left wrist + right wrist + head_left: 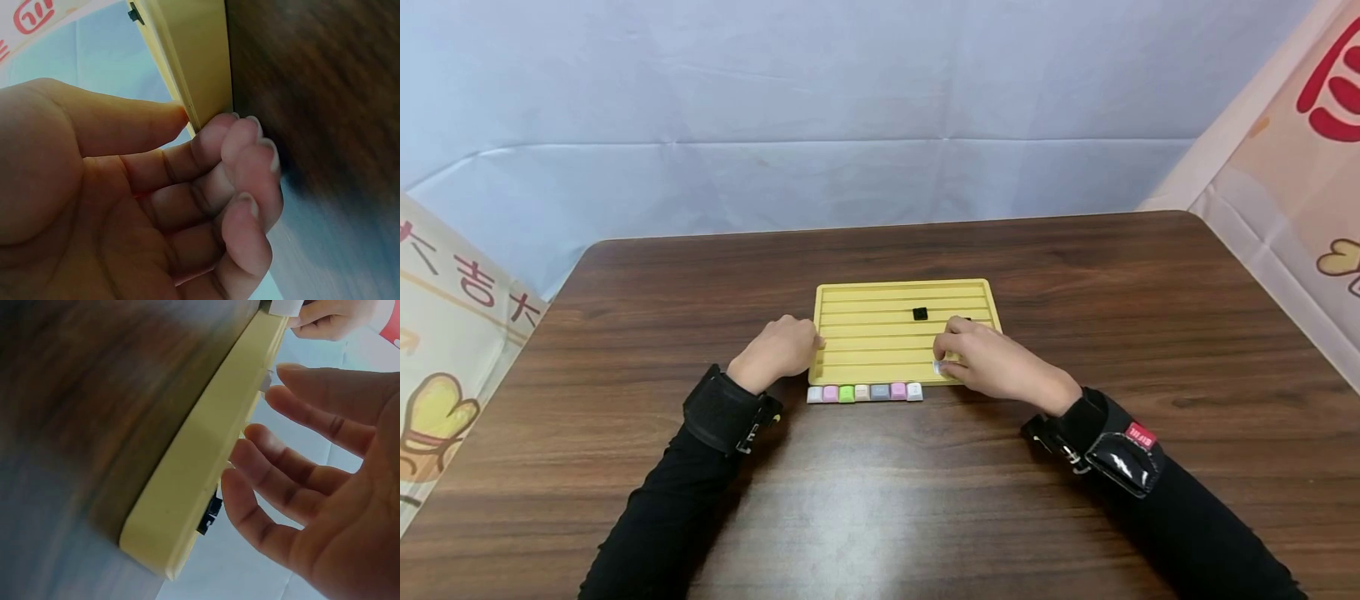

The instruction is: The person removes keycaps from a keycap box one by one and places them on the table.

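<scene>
A yellow ridged tray (872, 335) lies on the table. My left hand (784, 347) holds its left edge, thumb on the rim and fingers curled against the side wall, as the left wrist view shows. At the tray's front right, my right hand (996, 358) pinches a pale keycap (937, 367) between thumb and index finger; the other fingers are bent over the tray. One black keycap (920, 314) sits on the tray right of its middle. Another black piece (210, 514) shows by the right fingers, mostly hidden in the head view.
Along the tray's front edge runs a row of several keycaps, among them a green keycap (847, 394), a grey keycap (880, 392) and a white keycap (913, 392). The brown wooden table (865, 517) extends around them. Pale cloth (850, 183) hangs behind the table.
</scene>
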### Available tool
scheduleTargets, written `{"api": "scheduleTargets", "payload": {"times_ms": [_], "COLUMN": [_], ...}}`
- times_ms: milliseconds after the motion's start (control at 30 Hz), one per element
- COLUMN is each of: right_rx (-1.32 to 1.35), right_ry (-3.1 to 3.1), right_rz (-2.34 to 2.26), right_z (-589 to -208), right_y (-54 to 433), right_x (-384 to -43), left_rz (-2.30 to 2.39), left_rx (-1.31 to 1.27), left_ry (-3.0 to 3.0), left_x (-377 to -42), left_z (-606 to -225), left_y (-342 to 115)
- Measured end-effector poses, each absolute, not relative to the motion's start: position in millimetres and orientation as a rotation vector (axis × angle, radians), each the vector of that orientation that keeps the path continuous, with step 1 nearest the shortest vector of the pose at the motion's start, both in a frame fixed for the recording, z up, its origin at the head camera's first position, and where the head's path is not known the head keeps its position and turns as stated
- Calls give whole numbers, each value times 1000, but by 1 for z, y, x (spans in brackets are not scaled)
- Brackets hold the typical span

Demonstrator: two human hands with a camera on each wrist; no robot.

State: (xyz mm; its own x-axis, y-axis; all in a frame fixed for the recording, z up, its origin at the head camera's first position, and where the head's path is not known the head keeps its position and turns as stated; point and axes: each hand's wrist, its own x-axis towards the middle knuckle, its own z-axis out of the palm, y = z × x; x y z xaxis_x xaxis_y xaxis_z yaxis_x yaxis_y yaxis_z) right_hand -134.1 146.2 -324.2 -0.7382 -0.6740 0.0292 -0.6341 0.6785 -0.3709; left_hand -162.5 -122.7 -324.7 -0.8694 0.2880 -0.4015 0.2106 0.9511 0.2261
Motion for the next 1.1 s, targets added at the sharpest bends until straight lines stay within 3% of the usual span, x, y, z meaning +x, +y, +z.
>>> {"api": "scheduleTargets", "payload": {"times_ms": [1100], "right_rx": [-1053], "right_ry": [2791], "right_rz": [-507], "right_z": [-324], "right_y": [143], "right_x": [-133], "left_rz": [300], "left_rx": [398], "left_ry": [2672], "left_x": [-159], "left_z": [-326], "left_y": [-128]}}
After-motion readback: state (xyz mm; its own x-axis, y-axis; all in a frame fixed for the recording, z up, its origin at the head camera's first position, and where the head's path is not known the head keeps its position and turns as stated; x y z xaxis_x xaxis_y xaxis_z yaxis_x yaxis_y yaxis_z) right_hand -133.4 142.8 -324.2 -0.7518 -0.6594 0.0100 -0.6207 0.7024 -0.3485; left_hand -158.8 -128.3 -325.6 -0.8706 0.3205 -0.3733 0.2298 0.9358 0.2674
